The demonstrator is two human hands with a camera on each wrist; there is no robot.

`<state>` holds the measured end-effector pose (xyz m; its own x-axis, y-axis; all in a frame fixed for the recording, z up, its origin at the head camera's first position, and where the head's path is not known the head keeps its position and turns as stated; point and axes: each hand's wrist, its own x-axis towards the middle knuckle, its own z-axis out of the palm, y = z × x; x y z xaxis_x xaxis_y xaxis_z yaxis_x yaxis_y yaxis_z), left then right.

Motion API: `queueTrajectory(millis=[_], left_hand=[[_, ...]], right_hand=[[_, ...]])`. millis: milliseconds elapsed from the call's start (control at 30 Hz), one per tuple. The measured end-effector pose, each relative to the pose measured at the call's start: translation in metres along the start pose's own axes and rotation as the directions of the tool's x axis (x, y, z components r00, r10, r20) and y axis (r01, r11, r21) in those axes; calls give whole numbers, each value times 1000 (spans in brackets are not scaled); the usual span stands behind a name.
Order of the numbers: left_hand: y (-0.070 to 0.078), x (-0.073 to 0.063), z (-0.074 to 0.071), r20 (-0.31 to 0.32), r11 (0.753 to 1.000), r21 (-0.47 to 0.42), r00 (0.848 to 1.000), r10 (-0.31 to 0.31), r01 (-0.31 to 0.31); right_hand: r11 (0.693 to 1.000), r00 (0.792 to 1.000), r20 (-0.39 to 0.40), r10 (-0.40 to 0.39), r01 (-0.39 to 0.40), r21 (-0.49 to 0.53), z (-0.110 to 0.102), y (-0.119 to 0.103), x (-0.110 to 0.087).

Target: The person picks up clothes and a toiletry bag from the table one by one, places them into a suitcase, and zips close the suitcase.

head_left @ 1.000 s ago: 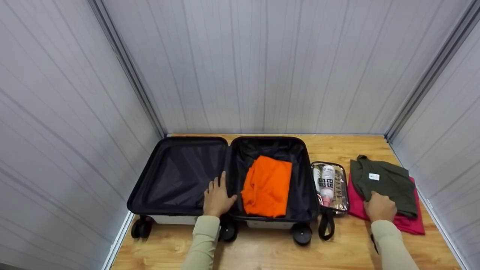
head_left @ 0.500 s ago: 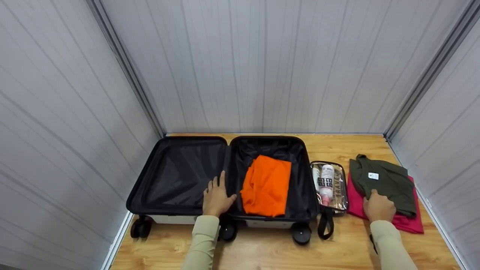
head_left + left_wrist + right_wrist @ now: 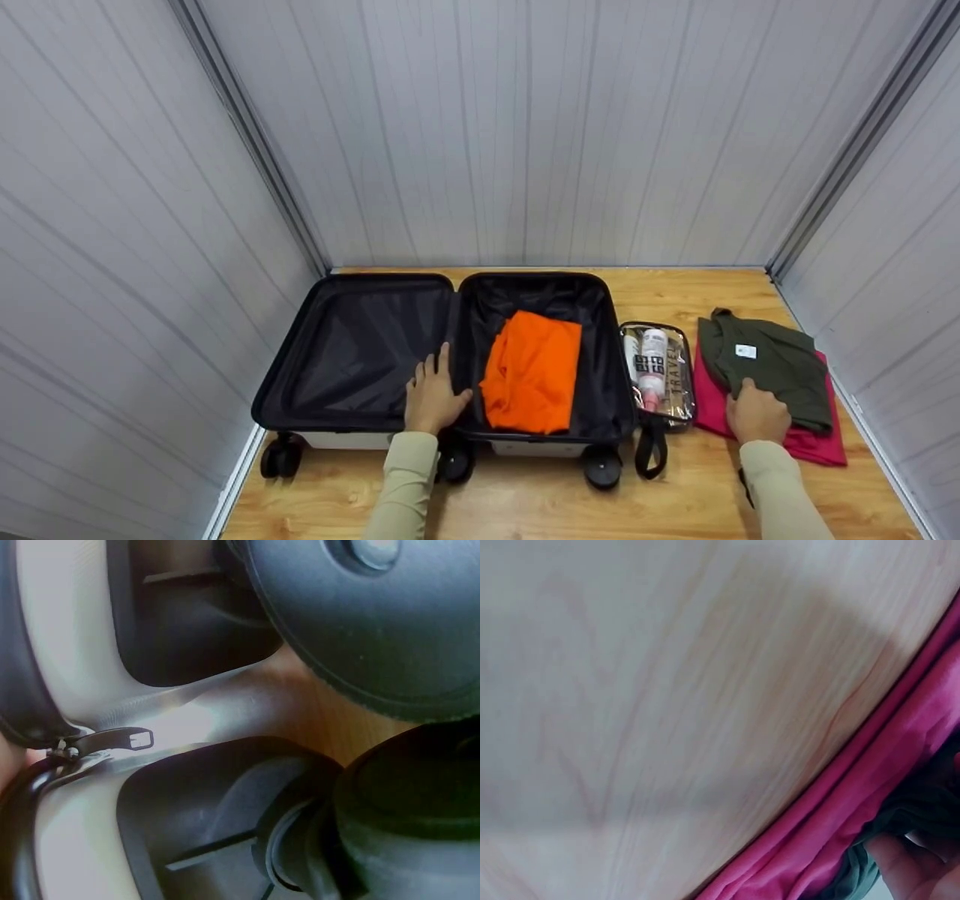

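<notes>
An open suitcase lies flat with black-lined halves. My left hand rests at its front, near the hinge side, fingers spread and straight over the left half. In the right half lies a folded orange garment. On the right, a folded dark green T-shirt with a white label lies on a magenta garment. My right hand pinches the green T-shirt's near edge; in the right wrist view, its fingers are at the green cloth, partly cut off by the frame.
Between suitcase and clothes lies a clear travel pouch with bottles and a black strap. Black wheels stick out at the suitcase's front. The left wrist view shows a zipper pull. Grey panel walls enclose the wooden floor.
The head view has shifted very slightly. Both hands, the suitcase and the clothes otherwise stay as they were.
</notes>
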<state>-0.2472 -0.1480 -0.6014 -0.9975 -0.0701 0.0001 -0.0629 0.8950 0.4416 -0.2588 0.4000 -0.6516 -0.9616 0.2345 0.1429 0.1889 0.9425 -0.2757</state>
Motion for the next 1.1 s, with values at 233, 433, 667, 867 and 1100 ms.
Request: queueTrajectory(millis=[233, 433, 667, 867, 1100], left_hand=[[0, 0, 0, 3, 1000, 8, 1000, -1, 1], [0, 0, 0, 3, 1000, -12, 1000, 1, -1], [0, -1, -1, 8, 1000, -19, 1000, -1, 1], [-2, 0, 1, 8, 1000, -11, 1000, -1, 1], [-1, 0, 1, -1, 1000, -12, 1000, 4, -4]], right_hand=[[1000, 1000, -1, 5, -5, -2, 0, 0, 0], [1000, 999, 26, 22, -22, 20, 0, 1, 1], [1000, 1000, 25, 14, -15, 18, -1, 1, 1], [1000, 999, 29, 15, -15, 12, -1, 1, 1], [1000, 1000, 23, 21, -22, 22, 0, 2, 1]])
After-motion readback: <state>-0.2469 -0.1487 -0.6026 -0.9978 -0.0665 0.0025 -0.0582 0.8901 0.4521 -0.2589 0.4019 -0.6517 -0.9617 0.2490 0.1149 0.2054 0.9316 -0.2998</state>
